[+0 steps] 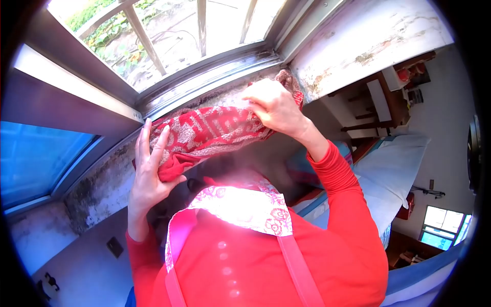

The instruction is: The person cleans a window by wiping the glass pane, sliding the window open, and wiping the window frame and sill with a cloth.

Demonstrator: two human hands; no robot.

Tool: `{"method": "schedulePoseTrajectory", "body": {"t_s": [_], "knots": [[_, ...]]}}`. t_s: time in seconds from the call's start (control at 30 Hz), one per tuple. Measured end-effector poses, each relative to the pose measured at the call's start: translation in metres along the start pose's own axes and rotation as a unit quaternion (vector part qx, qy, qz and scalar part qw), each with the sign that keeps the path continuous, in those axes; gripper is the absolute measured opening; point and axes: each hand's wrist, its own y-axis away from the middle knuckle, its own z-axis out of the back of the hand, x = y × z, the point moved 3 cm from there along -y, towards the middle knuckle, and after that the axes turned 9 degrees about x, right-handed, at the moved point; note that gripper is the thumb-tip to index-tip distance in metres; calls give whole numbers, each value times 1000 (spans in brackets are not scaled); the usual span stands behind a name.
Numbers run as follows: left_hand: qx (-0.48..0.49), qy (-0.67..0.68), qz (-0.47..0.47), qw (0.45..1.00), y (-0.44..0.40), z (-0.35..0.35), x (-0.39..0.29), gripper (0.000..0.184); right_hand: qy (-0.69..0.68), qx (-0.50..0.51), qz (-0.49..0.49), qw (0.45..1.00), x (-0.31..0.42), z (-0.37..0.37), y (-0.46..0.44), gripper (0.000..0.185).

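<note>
A red and pale patterned towel [215, 124] lies stretched along the stained window sill [225, 97], with a plain red corner folded under at its left end. My right hand [276, 106] is closed, fingers bent over the towel near its right end, where a bunched part [290, 82] pokes out behind the knuckles. At the other end, my left hand [149, 166] has the towel between its thumb and long, stretched fingers. Those fingertips reach close to the window frame's lower corner. The towel hides part of the sill.
A window frame [209, 71] with bars [143, 38] stands ahead, and a bluish glass pane [46, 158] is at the left. Peeling wall [373, 46] borders it at right. Behind are a bed with a pale sheet [388, 163] and wooden furniture [381, 102].
</note>
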Motion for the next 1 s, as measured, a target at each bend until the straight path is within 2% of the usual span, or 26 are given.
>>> {"method": "schedulePoseTrajectory", "body": {"t_s": [0.13,0.23,0.27,0.37,0.4,0.53,0.63,0.7,0.77,0.83,0.87,1.0], "knots": [[-6,131,-8,991,1,-3,17,119,72,45,10,996,-13,-6,3,23],[-35,63,49,996,-1,-9,24,117,209,1,18,978,-10,2,12,27],[-88,46,28,995,-4,-12,16,102,209,1,18,978,-13,1,14,23],[-90,-3,103,991,-8,-25,16,84,124,111,-77,983,-31,-5,12,22],[-104,-32,67,992,-10,-25,9,73,140,56,-51,987,-28,1,10,19],[-155,-70,0,985,20,16,-29,61,95,-149,-42,983,-8,69,5,24],[-218,-80,-29,972,44,39,-50,48,49,-209,-75,974,-7,91,8,25],[-189,-92,-13,978,46,36,-42,45,50,-164,-79,982,-21,73,12,22],[-177,-72,4,982,44,21,-27,44,153,-66,-104,981,-33,45,18,24],[-175,-78,-3,982,45,11,-19,46,207,-112,-78,969,-8,38,14,31],[-172,-80,-1,982,46,11,-18,47,162,-91,-78,979,-5,34,13,37],[-192,-78,-5,978,52,11,-22,47,91,-87,-39,991,2,14,-6,39]]}}
